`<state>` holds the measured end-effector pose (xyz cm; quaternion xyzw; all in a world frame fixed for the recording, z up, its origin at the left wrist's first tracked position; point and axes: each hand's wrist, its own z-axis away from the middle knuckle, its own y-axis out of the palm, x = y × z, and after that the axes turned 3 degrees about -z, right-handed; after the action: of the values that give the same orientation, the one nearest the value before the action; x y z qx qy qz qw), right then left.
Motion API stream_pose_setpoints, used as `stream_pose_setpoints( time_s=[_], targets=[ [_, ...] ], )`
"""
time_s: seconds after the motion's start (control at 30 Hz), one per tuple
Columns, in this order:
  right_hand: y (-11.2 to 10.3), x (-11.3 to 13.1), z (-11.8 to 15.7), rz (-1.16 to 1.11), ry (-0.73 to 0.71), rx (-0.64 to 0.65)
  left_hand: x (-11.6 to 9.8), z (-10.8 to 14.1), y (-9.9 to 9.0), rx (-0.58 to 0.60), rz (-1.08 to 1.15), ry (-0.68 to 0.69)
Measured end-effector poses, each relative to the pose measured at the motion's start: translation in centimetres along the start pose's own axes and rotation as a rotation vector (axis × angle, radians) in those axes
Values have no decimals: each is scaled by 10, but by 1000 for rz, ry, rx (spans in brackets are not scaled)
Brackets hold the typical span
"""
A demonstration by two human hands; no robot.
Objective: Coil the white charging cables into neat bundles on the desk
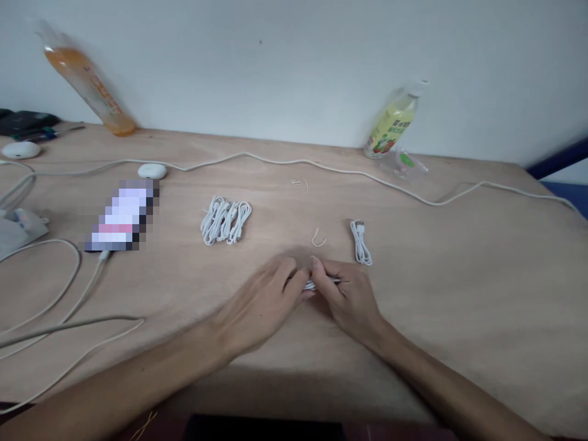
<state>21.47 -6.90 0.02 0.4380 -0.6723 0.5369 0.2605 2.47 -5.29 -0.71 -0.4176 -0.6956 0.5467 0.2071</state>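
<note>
Near the front middle of the table, my left hand (271,291) and my right hand (342,291) meet around a white cable bundle (311,285). Both hands have their fingers closed on it, and most of the bundle is hidden behind them. Just beyond my right hand lies another coiled white USB cable (361,243). A short pale tie strip (318,240) rests on the wood behind my hands. Off to the left is a group of several coiled white cables (225,220) lying side by side.
A phone (122,215) with a blurred screen is plugged in at the left, near a white earbud case (152,171). A long white cord (312,163) crosses the table. Along the wall stand an orange drink bottle (89,89) and a yellow-green bottle (392,122).
</note>
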Motion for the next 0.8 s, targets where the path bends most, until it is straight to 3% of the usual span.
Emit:
stream_pose_setpoints(
  time_s=[0.1,0.3,0.57,0.7,0.8],
  targets=[
    [2,0,0,-60,82,43,-1,-1,-3,9,-79,54],
    [2,1,-1,-79,175,57,-4,-3,-9,-98,-278,100],
    [2,1,-3,-72,166,52,-5,-2,-8,-90,-353,137],
    [2,-1,-1,-12,90,23,-3,-2,-8,-10,-298,105],
    [2,-2,2,129,-143,-59,-1,0,-5,105,-161,64]
  ],
)
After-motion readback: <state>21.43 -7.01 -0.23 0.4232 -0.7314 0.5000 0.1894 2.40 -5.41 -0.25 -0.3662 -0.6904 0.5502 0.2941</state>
